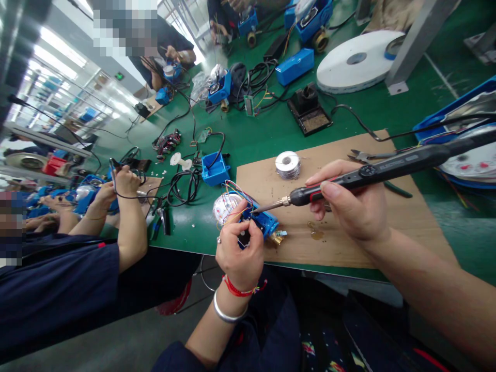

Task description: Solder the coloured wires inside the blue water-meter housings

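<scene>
My right hand (356, 206) is closed around the black handle of a soldering iron (387, 168). Its metal tip points left and reaches into a blue meter housing (266, 221) with a brass fitting (277, 237). Thin coloured wires (236, 187) run from this housing to a round white meter face (225, 207) beside it. At the near side of the housing, my left hand (240, 253) pinches a thin wire close to the iron's tip. The fingers partly hide the housing's inside and the exact grip.
A solder spool (287, 164) and cutters (372, 156) lie on the cardboard (411, 222). Behind are an iron stand (309, 108), a white reel (354, 62) and a blue box (215, 169) with black cable. A co-worker's hands (126, 183) work at left.
</scene>
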